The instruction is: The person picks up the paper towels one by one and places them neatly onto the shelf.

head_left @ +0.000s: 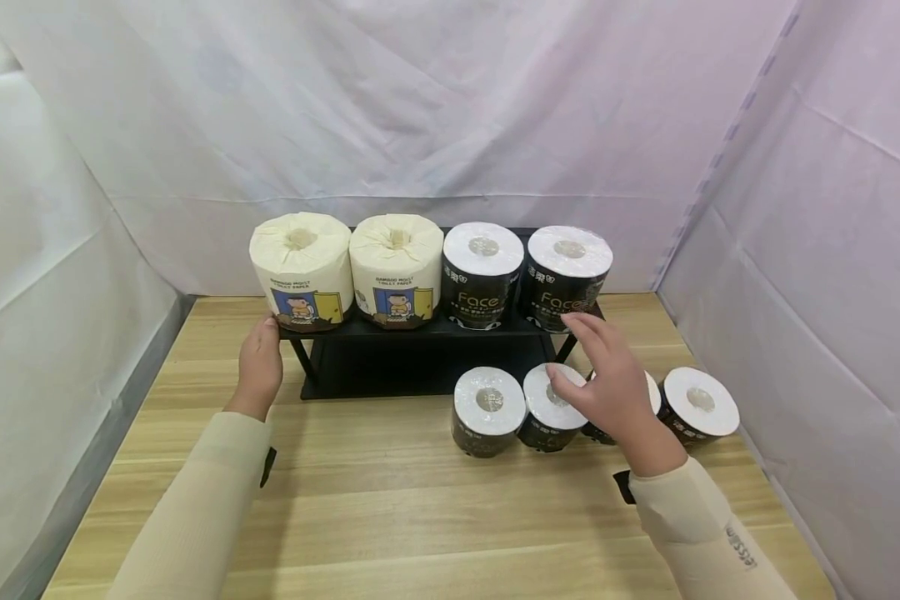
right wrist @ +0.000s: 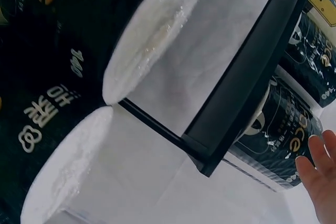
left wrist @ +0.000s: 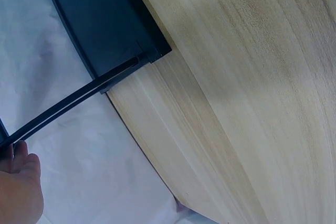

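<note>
Four rolls (head_left: 489, 437) on the table (head_left: 390, 517), two partly behind the right hand (head_left: 615, 383).

Rack (head_left: 378, 367) on surface (head_left: 390, 517), sheet (head_left: 420, 100) behind. On rack, left to right: two bamboo rolls (head_left: 307, 279), two Face rolls (head_left: 480, 296). Before rack, toward right: four lower rolls (head_left: 482, 433). Left hand (head_left: 258, 362) at rack's left end, right hand (head_left: 607, 375) by last Face roll.

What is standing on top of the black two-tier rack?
Two cream-wrapped toilet paper rolls at left and two black-wrapped Face rolls at right, in one row. The upper shelf surface beneath them is covered and cannot be seen.
</note>
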### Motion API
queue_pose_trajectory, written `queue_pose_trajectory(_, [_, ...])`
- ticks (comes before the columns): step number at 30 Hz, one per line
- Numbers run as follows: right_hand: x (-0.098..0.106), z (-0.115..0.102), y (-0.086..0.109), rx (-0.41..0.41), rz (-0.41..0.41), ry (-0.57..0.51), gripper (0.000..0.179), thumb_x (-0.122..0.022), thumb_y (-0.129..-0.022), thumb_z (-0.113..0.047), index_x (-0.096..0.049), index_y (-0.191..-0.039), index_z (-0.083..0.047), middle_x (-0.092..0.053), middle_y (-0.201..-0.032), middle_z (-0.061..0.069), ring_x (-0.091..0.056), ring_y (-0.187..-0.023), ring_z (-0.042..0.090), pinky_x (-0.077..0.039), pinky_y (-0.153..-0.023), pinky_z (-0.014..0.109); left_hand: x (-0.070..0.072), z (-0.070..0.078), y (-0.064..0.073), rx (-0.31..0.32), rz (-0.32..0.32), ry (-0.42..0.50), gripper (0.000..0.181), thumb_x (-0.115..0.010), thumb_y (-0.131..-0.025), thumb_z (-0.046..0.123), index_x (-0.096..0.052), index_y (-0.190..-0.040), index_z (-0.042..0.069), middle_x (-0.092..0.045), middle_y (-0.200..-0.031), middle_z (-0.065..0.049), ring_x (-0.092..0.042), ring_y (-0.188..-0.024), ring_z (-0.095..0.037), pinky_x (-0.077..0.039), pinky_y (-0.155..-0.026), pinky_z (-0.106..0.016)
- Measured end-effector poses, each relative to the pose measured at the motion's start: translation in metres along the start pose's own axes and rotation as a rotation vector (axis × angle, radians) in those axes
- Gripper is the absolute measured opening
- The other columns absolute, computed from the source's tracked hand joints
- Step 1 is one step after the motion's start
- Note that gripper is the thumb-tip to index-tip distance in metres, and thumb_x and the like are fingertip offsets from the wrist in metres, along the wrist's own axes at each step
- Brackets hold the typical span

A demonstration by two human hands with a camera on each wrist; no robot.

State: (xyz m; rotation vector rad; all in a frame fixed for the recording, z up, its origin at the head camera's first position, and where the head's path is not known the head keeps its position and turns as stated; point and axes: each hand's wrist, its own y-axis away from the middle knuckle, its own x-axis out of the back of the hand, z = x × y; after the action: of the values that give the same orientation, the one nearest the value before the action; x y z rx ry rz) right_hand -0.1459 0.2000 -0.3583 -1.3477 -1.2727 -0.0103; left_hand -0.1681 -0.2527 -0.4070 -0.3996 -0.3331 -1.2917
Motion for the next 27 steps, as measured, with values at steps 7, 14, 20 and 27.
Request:
queue_pose_trajectory(7, [-0.006,-0.004,0.008,-0.024,-0.138,-0.018,0.063,-0.071,-0.075,-0.026,-0.056,-0.132,-0.003,-0.054,-0.130,0.018,-0.053,-0.115,0.037,-0.053,-0.065,0.050,0.000,-0.001,-0.002,-0.003,0.002,0.004,0.062,-0.009,-0.105,0.037,-0.030,-0.149,-0.001,-0.031,-0.152,-0.023,-0.024,-0.142,-0.038,-0.020,-0.116,-0.056])
queue_pose_trajectory(14, [-0.017,-0.008,0.015,-0.042,-0.241,-0.023,0.065,-0.074,-0.074,-0.028,-0.056,-0.133,-0.005,-0.053,-0.133,0.015,-0.051,-0.120,0.035,-0.053,-0.081,0.053,-0.001,-0.003,-0.002,-0.001,0.004,-0.001,0.060,-0.010,-0.106,0.035,-0.026,-0.151,-0.001,-0.027,-0.154,-0.023,-0.021,-0.143,-0.038,-0.018,-0.117,-0.055])
queue_pose_trajectory(20, [-0.025,-0.011,0.018,-0.061,-0.325,-0.026,0.064,-0.074,-0.077,-0.030,-0.056,-0.134,-0.007,-0.053,-0.134,0.014,-0.050,-0.121,0.035,-0.052,-0.085,0.052,0.000,-0.002,-0.002,0.002,0.002,0.005,0.060,-0.010,-0.106,0.035,-0.024,-0.151,-0.001,-0.025,-0.155,-0.022,-0.019,-0.144,-0.038,-0.018,-0.117,-0.054])
queue_pose_trajectory(27, [-0.036,-0.013,0.020,-0.090,-0.463,0.004,0.068,-0.073,-0.079,-0.038,-0.053,-0.138,-0.010,-0.049,-0.139,0.011,-0.046,-0.127,0.031,-0.049,-0.092,0.051,0.000,0.002,0.001,0.014,-0.005,0.023,0.061,-0.010,-0.105,0.037,-0.024,-0.152,0.001,-0.024,-0.156,-0.020,-0.017,-0.145,-0.035,-0.016,-0.118,-0.052])
